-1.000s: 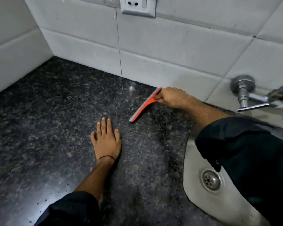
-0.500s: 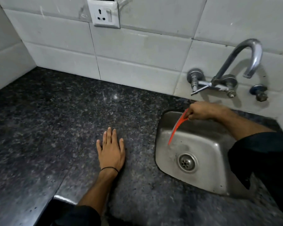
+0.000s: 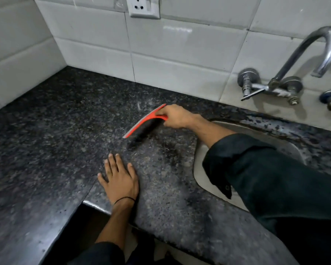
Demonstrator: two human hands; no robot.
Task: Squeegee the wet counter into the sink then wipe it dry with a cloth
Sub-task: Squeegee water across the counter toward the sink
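Note:
My right hand (image 3: 175, 116) grips the handle of an orange squeegee (image 3: 144, 122), whose blade slants over the dark speckled granite counter (image 3: 55, 134), left of the steel sink (image 3: 201, 169). The blade looks slightly raised, casting a shadow beneath it. My left hand (image 3: 119, 177) lies flat on the counter with fingers spread, in front of the squeegee and holding nothing. My dark right sleeve hides most of the sink. No cloth is in view.
A curved chrome tap (image 3: 302, 60) with valves juts from the white tiled wall (image 3: 180, 54) above the sink. A wall socket (image 3: 144, 6) sits at the top. The counter's front edge has a notch (image 3: 88, 204) beside my left wrist.
My right hand has carried the squeegee from over the sink basin back left onto the counter. My left hand has stayed flat in place. The view has shifted.

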